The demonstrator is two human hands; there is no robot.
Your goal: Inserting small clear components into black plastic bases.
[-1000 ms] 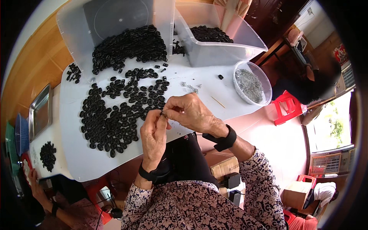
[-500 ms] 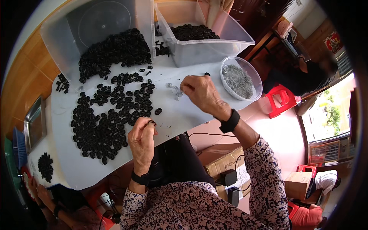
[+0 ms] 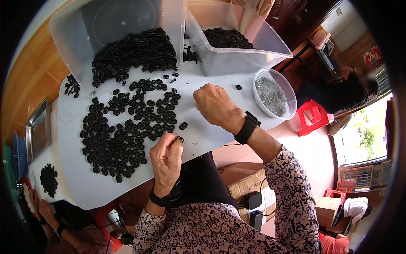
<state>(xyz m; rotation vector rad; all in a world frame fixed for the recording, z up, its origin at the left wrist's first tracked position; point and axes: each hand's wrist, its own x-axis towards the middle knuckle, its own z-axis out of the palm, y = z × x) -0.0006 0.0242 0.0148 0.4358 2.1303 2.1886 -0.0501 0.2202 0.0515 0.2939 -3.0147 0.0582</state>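
My left hand is over the table's near edge, with thumb and forefinger pinched on a small black piece. My right hand is further out over the white tabletop, its back turned up and its fingers curled down out of sight. Whatever lies under or in those fingers is hidden. One loose black oval piece rests beyond my left fingertips, at the edge of a wide spread of similar black oval pieces with holes. Another single black piece lies right of my right hand.
A round clear tub of thin shiny pieces stands at the right. Behind are a tipped clear bin spilling black parts and an upright clear bin holding more. A metal tray and another person's hands are at the left.
The view has shifted slightly. My right hand has moved a little left and now covers the small pile of shiny pieces that showed beside its fingers. My left hand keeps its pinch.
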